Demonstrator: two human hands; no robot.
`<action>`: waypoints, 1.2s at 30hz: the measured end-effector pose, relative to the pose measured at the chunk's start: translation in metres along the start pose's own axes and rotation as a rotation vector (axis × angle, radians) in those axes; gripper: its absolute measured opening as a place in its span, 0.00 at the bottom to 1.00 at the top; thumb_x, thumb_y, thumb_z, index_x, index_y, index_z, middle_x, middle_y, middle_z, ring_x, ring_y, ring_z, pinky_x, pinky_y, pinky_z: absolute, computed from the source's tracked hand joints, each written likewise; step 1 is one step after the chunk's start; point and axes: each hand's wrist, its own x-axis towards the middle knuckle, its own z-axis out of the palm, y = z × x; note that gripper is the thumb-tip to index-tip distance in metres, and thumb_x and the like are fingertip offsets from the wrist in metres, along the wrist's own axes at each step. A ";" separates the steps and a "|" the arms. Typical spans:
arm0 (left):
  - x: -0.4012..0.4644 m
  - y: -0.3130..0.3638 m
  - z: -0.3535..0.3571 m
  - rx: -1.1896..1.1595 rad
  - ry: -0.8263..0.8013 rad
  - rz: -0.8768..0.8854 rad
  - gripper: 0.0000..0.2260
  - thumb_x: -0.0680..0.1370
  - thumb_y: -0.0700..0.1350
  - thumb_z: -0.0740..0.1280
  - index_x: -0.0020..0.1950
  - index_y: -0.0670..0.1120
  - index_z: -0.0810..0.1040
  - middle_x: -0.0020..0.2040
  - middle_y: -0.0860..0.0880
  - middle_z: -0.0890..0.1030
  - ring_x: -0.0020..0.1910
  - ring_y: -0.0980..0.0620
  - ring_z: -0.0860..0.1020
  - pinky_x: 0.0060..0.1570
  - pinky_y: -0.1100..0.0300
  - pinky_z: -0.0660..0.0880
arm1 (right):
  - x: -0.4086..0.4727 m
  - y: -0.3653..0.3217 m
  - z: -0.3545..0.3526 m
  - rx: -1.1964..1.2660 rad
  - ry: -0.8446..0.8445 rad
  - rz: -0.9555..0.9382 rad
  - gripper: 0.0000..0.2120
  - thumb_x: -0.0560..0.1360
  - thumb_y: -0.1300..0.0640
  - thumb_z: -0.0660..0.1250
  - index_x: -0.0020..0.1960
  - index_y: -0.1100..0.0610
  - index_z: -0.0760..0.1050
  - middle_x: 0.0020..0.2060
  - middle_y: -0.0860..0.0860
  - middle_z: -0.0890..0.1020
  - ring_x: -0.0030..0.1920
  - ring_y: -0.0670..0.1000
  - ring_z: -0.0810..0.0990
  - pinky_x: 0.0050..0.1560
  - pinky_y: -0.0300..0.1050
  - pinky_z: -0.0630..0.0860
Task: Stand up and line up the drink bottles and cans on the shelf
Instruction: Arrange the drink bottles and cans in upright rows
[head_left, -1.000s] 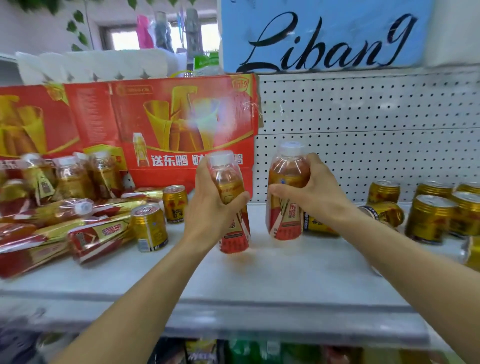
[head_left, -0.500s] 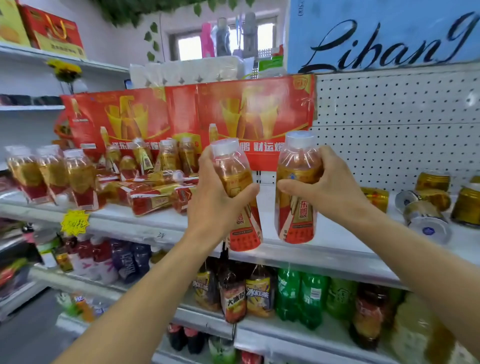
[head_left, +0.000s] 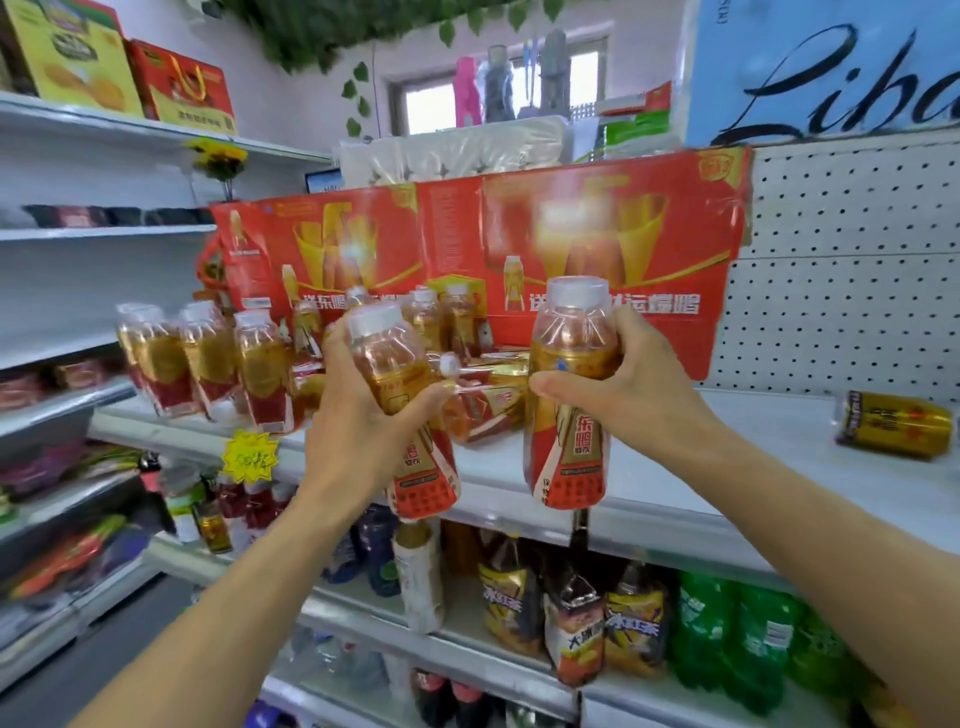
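Above the shelf's (head_left: 675, 512) front edge, two bottles are held clear: one tilted, gripped by the left hand (head_left: 358, 415), one (head_left: 569, 400) upright, gripped by the right hand (head_left: 634, 384). Beyond-left, the standing row (head_left: 208, 358) is nearer the left hand.

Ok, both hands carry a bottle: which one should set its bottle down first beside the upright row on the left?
Left, probably. The left hand grips its white-capped amber plastic bottle nearer the upright row of matching bottles. The right hand holds its bottle farther right, over bare white shelf.
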 end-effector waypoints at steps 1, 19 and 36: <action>0.009 -0.011 -0.008 0.015 -0.004 0.008 0.42 0.71 0.55 0.74 0.75 0.59 0.49 0.61 0.63 0.72 0.58 0.57 0.76 0.57 0.53 0.74 | 0.007 -0.002 0.015 0.001 -0.005 0.004 0.34 0.52 0.33 0.74 0.53 0.46 0.71 0.46 0.44 0.81 0.46 0.46 0.82 0.49 0.56 0.80; 0.156 -0.182 -0.040 0.154 -0.037 -0.021 0.42 0.72 0.57 0.74 0.76 0.56 0.49 0.76 0.52 0.64 0.66 0.46 0.73 0.57 0.49 0.71 | 0.103 0.018 0.197 -0.250 0.071 0.180 0.30 0.63 0.35 0.74 0.55 0.46 0.63 0.44 0.44 0.79 0.43 0.45 0.80 0.47 0.54 0.80; 0.155 -0.209 -0.029 0.055 -0.035 0.056 0.41 0.71 0.56 0.75 0.74 0.57 0.52 0.74 0.51 0.65 0.68 0.49 0.71 0.61 0.48 0.74 | 0.095 0.025 0.227 -0.304 0.239 0.074 0.32 0.65 0.38 0.75 0.59 0.49 0.62 0.45 0.41 0.76 0.44 0.47 0.80 0.44 0.54 0.80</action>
